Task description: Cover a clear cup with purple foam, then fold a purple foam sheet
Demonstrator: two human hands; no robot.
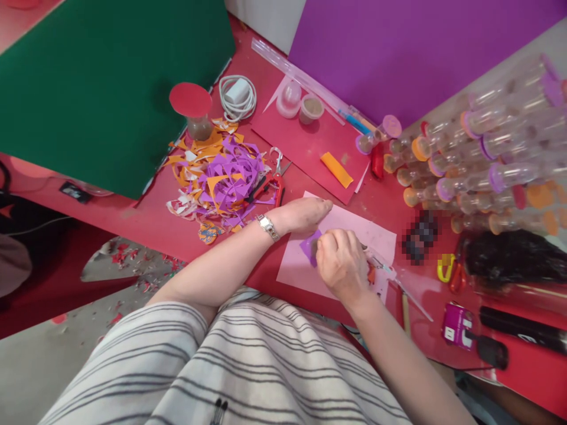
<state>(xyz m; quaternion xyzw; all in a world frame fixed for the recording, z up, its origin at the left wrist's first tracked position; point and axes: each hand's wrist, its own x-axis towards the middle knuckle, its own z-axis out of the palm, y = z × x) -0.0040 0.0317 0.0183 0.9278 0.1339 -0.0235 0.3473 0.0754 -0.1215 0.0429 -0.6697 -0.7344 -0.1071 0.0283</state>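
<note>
The head view showed the left hand (pixel 308 215) and curled right hand (pixel 341 261), grips unclear, by a purple piece (pixel 309 250) over pink paper (pixel 299 268) along the near edge of the tabletop (pixel 155 231), lettering illegible on a purple box (pixel 455 324).

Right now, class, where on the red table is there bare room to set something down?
The red table has a bare patch between the green board and the paper scraps, and a smaller one between the pink sheet and clear tubes. It is crowded among those tubes, at the scraps, and around the left hand and right hand.
</note>
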